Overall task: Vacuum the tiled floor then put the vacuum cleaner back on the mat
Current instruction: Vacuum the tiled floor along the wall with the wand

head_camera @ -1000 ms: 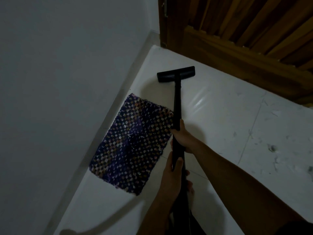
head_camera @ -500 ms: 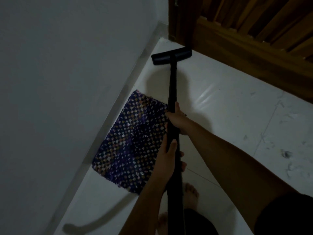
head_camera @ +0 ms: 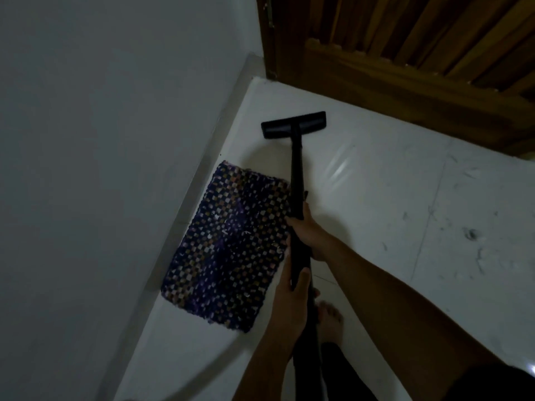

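Observation:
A black vacuum cleaner has its flat floor head (head_camera: 293, 125) on the white tiled floor (head_camera: 376, 204), near the corner by the wooden door. Its long black tube (head_camera: 296, 180) runs back towards me. My right hand (head_camera: 308, 231) grips the tube higher up. My left hand (head_camera: 291, 299) grips it lower down, closer to my body. A dark woven mat (head_camera: 228, 244) with a pale checked pattern lies left of the tube, along the wall. The vacuum's body is hidden below the frame.
A grey wall (head_camera: 101, 140) with a skirting strip bounds the floor on the left. A wooden slatted door (head_camera: 405, 53) closes off the far side. Dust marks and scraps (head_camera: 472, 235) dot the tiles at right. My bare foot (head_camera: 330, 316) stands beside the tube.
The floor head was pushed forward towards the door corner, then drawn back a little. Both hands kept their grip on the tube. My view shifted slightly.

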Motion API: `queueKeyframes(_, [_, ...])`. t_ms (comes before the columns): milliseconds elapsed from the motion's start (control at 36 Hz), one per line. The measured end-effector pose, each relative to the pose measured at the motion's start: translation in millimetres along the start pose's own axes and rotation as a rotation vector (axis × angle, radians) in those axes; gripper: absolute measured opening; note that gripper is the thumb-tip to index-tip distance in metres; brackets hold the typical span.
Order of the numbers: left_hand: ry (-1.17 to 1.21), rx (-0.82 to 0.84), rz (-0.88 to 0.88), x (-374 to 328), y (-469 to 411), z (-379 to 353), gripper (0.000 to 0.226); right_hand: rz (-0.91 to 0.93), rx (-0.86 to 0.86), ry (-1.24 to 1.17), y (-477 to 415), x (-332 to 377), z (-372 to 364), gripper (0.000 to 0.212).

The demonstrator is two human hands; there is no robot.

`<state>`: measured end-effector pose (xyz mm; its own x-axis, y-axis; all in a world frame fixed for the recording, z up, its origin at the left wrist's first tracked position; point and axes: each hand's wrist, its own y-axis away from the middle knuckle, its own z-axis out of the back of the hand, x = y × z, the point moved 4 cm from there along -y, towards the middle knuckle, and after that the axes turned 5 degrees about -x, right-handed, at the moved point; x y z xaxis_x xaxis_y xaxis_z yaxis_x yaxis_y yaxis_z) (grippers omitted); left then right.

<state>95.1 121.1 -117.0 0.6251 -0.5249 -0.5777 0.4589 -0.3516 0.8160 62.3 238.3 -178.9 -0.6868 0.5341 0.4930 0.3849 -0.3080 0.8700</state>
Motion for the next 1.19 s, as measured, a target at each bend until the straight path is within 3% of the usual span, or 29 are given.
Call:
queueKeyframes(611, [-0.305,0.230,0.074,101.4,148.3,13.1,0.044,-0.113,-0.207,-0.385,128.4,-170.9,7.8,0.068])
queueKeyframes(833, [-0.405,0.189,0.021,93.1,127.1,-24.7,0.047,-0.086,-0.259,-0.331,107.4,-161.9,46.8,0.063])
queueKeyframes(1194, [-0.335,0.213,0.028,44.6,63.7,-93.0,0.041,-0.090,-0.277,-0.299,60.2,-99.8,115.3,0.062])
